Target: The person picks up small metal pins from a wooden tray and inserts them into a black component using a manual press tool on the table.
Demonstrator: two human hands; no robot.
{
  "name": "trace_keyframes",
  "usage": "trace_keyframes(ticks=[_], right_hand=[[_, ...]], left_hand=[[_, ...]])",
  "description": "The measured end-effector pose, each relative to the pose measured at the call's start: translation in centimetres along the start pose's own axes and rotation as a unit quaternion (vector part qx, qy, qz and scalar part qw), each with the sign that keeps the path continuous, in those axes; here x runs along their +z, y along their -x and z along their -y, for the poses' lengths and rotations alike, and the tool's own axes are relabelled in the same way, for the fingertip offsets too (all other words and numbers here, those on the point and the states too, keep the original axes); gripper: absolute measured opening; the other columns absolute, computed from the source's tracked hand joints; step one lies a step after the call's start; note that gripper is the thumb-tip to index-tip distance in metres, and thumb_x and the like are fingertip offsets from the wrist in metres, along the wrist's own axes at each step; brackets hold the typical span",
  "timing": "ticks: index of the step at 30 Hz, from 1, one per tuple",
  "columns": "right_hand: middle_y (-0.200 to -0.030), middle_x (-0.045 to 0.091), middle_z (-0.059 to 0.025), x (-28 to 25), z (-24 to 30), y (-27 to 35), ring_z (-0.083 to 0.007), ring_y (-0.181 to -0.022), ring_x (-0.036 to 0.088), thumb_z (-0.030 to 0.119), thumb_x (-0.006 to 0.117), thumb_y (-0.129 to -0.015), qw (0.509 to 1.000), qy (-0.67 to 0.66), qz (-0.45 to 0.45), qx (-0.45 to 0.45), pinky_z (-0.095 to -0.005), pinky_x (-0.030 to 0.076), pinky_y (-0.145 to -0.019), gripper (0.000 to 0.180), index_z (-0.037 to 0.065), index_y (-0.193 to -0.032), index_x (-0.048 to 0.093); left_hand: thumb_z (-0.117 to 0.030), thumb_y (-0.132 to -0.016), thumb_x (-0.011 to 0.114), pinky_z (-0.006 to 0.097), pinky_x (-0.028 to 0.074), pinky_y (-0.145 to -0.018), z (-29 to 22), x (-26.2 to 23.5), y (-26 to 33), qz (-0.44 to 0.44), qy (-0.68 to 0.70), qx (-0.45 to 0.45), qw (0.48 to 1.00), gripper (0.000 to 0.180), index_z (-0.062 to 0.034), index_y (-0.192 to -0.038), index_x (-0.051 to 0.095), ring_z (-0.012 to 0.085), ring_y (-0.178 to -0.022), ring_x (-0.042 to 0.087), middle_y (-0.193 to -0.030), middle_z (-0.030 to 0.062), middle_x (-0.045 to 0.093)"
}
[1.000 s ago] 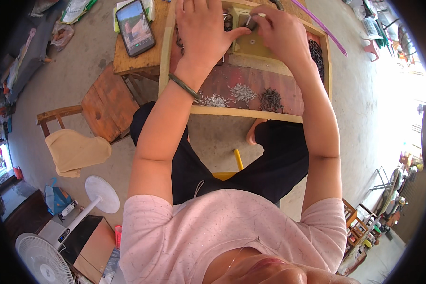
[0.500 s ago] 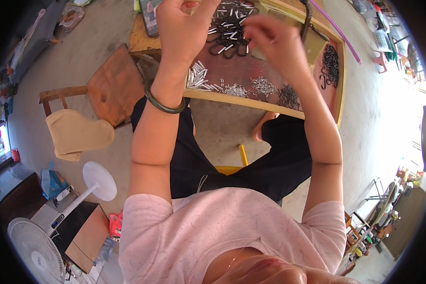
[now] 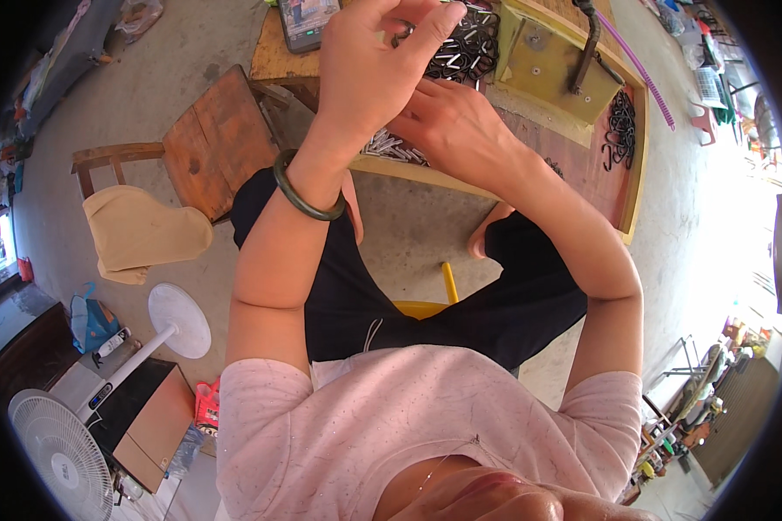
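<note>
My left hand [image 3: 374, 65] is raised above the tray's left part, its fingers curled and the thumb stretched out to the right. A dark curved bit of metal shows at its fingers; whether they hold it is unclear. My right hand [image 3: 456, 130] reaches left over the front of the tray, low beside the left wrist, its fingertips hidden. Just below those fingers lie loose silver metal pins [image 3: 397, 148]. Beyond the hands is a heap of black carabiners [image 3: 469, 54] with silver gates. Black metal hooks [image 3: 619, 130] lie at the tray's right side.
The wood-rimmed tray [image 3: 632, 195] stands before my knees. A yellowish metal fixture with a dark lever [image 3: 587, 56] is mounted at its back right. A phone [image 3: 308, 22] lies at the back left. Left of me are a wooden chair [image 3: 213, 143] and a white fan [image 3: 61, 460].
My right hand has moved left and nearer, from beside the carabiner heap to over the silver pins. My left hand has shifted slightly right. The view has also shifted a little.
</note>
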State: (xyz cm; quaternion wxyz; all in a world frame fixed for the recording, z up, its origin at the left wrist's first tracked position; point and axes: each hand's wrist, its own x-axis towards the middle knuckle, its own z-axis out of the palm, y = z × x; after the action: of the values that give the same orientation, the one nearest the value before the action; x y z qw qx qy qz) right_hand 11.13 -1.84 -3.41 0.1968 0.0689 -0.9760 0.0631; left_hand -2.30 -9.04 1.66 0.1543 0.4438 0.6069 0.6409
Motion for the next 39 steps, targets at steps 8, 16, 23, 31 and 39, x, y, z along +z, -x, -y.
trace_keyframes(ticks=[8,16,23,31,39], right_hand=[[-0.096,0.063,-0.0072,-0.2,-0.4,0.3,-0.0215,-0.09,0.065,0.012,0.067,-0.078,0.996,0.079,0.036,-0.004,-0.0347,0.054,-0.078,0.011,0.006,-0.086,0.07],[-0.084,0.066,-0.0065,-3.7,-1.8,3.6,-0.0221,-0.083,0.067,0.008,0.069,-0.081,0.983,-0.119,0.025,0.139,-0.0383,0.054,-0.076,0.015,0.004,-0.096,0.067],[-0.088,0.069,-0.0094,-7.7,-2.8,9.1,-0.0186,-0.083,0.066,0.005,0.07,-0.086,0.882,-0.313,-0.07,0.345,-0.0334,0.054,-0.081,0.02,0.0,-0.104,0.067],[-0.097,0.069,-0.0061,-9.0,-2.7,11.3,-0.0154,-0.09,0.066,0.002,0.068,-0.089,0.871,-0.301,-0.099,0.375,-0.0302,0.053,-0.083,0.014,-0.002,-0.103,0.067],[-0.084,0.063,-0.0065,-8.5,-0.6,13.6,-0.0276,-0.085,0.067,0.009,0.066,-0.083,0.941,0.093,0.061,0.32,-0.0416,0.052,-0.077,0.003,0.006,-0.083,0.068]], left_hand=[[-0.021,-0.098,0.074,0.024,0.047,-0.065,0.5,0.7,0.0,0.043,0.028,-0.018,0.999,0.025,0.002,-0.091,0.069,0.0086,-0.071,0.061,-0.078,0.0037,0.068],[-0.019,-0.092,0.076,0.029,0.053,-0.073,2.0,1.7,0.9,0.079,-0.001,-0.002,0.997,0.018,-0.0031,-0.099,0.071,0.0138,-0.08,0.069,-0.084,0.003,0.071],[-0.011,-0.089,0.074,0.029,0.055,-0.076,1.3,3.8,2.5,0.248,-0.049,0.06,0.966,0.012,-0.0039,-0.097,0.068,0.0161,-0.084,0.071,-0.092,0.0036,0.068],[0.0,-0.089,0.073,0.025,0.051,-0.069,0.3,7.7,3.9,0.253,-0.085,0.04,0.963,0.01,-0.0016,-0.098,0.068,0.01,-0.078,0.066,-0.089,0.0022,0.067],[-0.001,-0.095,0.069,0.02,0.052,-0.068,2.4,9.2,3.3,0.213,0.045,-0.049,0.975,0.016,-0.0019,-0.111,0.071,0.0047,-0.088,0.063,-0.096,-0.0002,0.069]])
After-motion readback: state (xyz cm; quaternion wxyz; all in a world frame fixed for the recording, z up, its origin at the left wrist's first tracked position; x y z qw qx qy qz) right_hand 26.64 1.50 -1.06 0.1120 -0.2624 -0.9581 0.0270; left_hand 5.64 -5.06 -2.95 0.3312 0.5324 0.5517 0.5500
